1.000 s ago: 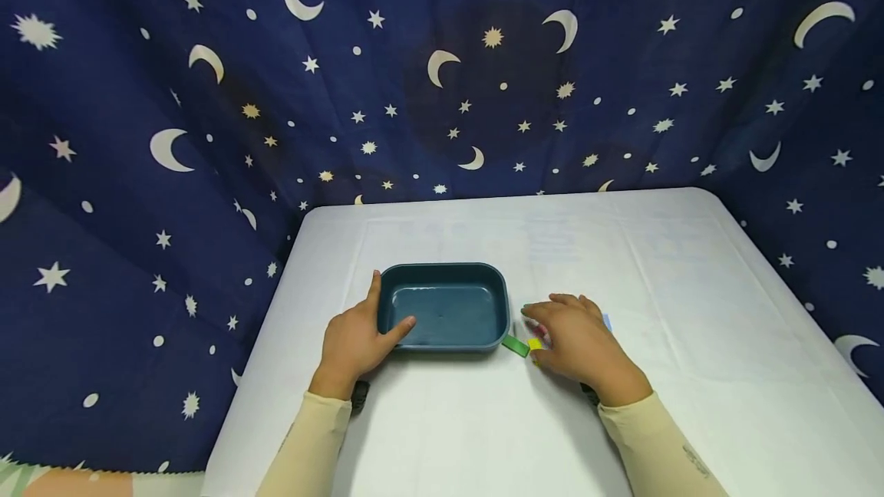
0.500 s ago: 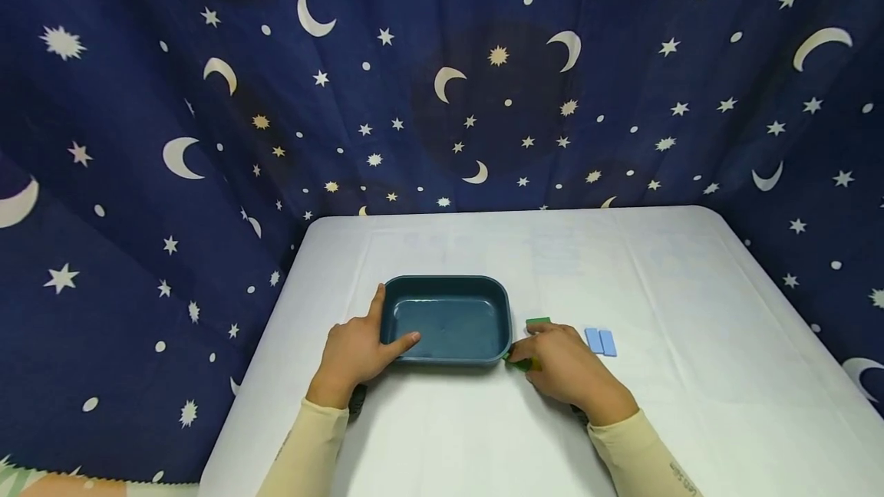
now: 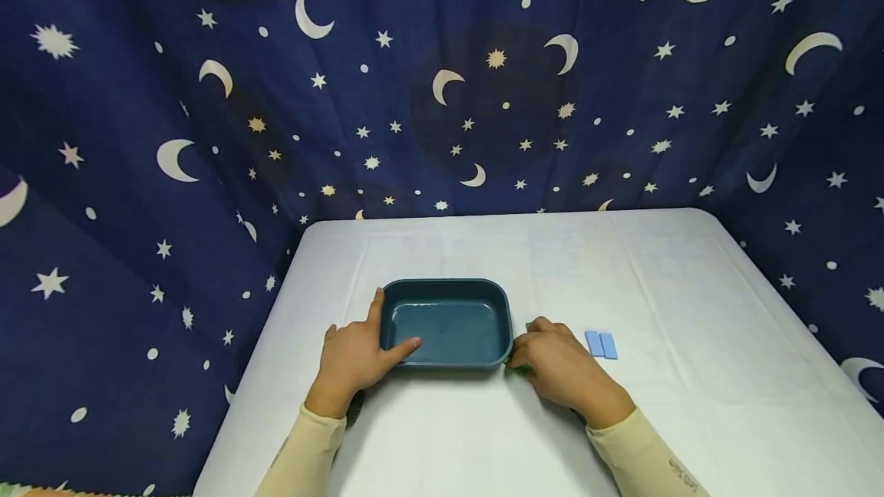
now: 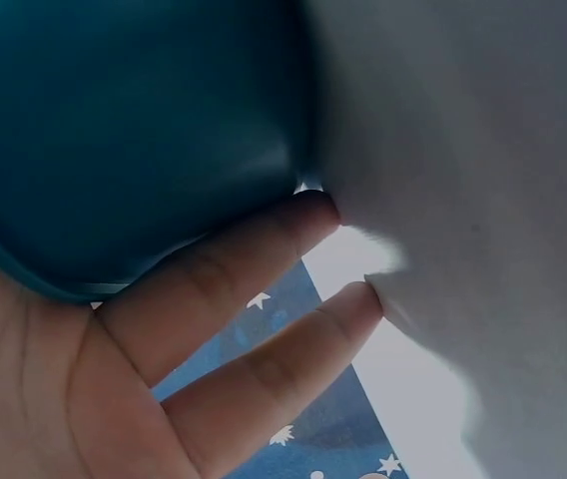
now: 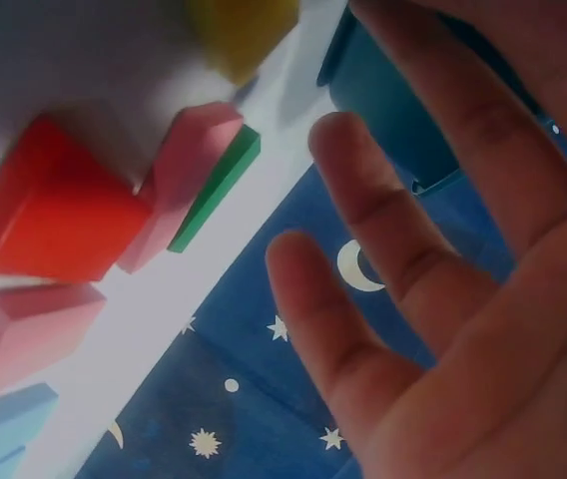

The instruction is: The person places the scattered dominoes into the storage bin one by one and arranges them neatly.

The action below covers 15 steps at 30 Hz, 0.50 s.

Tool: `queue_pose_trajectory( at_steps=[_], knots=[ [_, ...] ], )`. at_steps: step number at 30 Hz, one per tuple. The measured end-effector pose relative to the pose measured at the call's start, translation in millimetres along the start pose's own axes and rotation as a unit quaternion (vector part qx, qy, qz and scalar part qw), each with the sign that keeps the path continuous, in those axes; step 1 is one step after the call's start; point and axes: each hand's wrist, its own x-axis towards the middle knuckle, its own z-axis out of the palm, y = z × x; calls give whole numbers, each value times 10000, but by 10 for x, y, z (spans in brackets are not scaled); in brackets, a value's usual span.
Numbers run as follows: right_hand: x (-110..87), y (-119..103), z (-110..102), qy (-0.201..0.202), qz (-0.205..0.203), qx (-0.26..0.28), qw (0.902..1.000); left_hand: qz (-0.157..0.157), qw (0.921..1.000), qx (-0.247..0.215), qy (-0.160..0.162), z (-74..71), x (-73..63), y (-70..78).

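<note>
- Left hand (image 3: pixel 355 359) holds the near-left corner of the blue tray (image 3: pixel 449 328), thumb over the near rim, fingers along the outer wall; the tray sits mid-bench, its floor bare.
- And the right hand (image 3: pixel 562 370), right at the tray's near-right corner, fingertips down at a green block (image 3: pixel 526 369)! Pinched or merely touched? Cannot tell; thumb and forefinger meet out of sight, while the other fingers reach out fairly straight.
- The danger, by the look of it: a push from the right hand could wedge that block against the tray wall, or skew the tray if the left hand slackens.
- Tight quarters, too: a sweep of the trailing fingers could topple the red block (image 5: pixel 59 215), the two pink blocks (image 5: pixel 34 334), or the slim green piece (image 5: pixel 219 190) beside one of them.
- A yellow block (image 5: pixel 244 35) sits close by; the right hand screens most of this cluster from above.
- Farther right, two pale-blue blocks (image 3: pixel 594 343) lie side by side on the white-covered bench (image 3: pixel 449 436).
</note>
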Motion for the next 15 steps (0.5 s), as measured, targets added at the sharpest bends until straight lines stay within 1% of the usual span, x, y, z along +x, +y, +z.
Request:
queue_pose_trajectory(
  at_steps=[4,7,10,15],
  knots=[
    [-12,22,8,23,-106,-88,9999,4,10000,7,67,-6,7,-15],
    [-17,34,13,72,-53,-140,9999,20,9999,-47,120,-3,16,-16],
    [-11,32,21,88,48,-79,9999,12,9998,-64,174,3,12,-13],
    [-33,3,7,20,256,12,9997,-15,9997,-142,199,10,-39,-1]
  ],
)
